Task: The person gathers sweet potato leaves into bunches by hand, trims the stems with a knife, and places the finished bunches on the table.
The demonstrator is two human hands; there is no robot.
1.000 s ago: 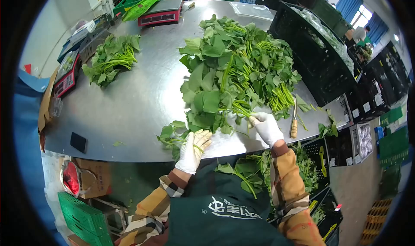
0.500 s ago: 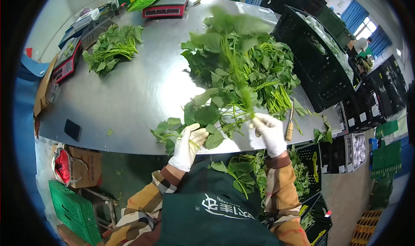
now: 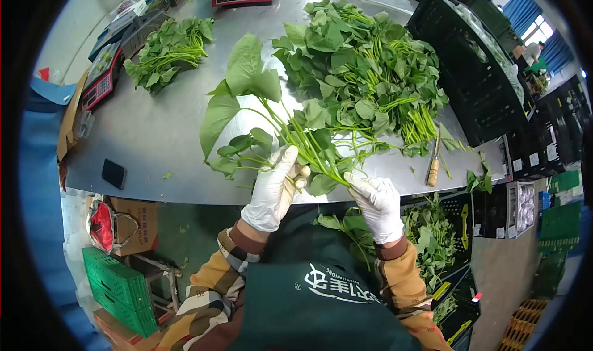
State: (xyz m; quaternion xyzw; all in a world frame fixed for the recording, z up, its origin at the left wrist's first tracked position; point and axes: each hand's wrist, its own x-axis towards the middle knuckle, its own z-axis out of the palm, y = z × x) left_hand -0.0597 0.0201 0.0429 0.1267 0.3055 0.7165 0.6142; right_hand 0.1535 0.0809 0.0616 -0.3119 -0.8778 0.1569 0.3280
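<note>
Leafy stems (image 3: 309,150) fan up from the near edge of the steel table (image 3: 173,141), left hand (image 3: 272,193) closed round them, right hand (image 3: 374,206) pinching the cut ends. A slack grip could spill leaves over that edge; the main pile (image 3: 364,67) lies beyond.

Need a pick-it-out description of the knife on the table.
Start at the steel table and follow its near edge to the near right corner of the big pile of greens. The knife lies there, the only thing with a pale wooden handle.
</note>
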